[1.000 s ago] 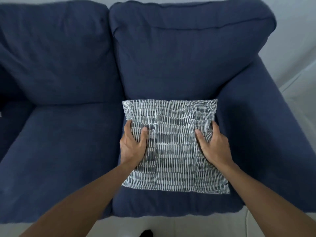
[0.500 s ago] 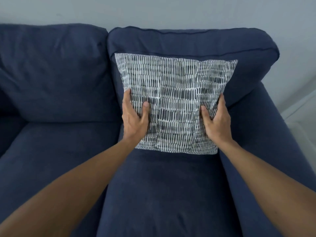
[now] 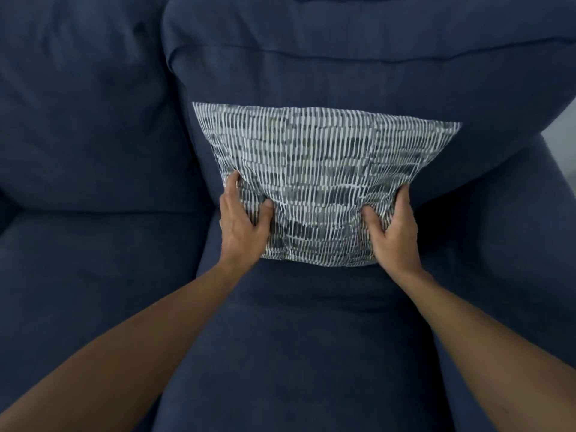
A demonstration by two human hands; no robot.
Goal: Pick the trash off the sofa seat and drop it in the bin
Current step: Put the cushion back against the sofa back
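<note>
With our left hand (image 3: 241,224) and right hand (image 3: 393,230) clamped on the grey-and-white patterned fabric cushion (image 3: 321,173) propped against the navy sofa backrest (image 3: 358,67), we judge trash-hunting comes next.

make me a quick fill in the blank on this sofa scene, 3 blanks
1. Left hand and right hand both grip the patterned ____.
2. The pillow leans against the right ____ cushion.
3. The sofa is dark ____.

Missing words: pillow; back; blue
</note>
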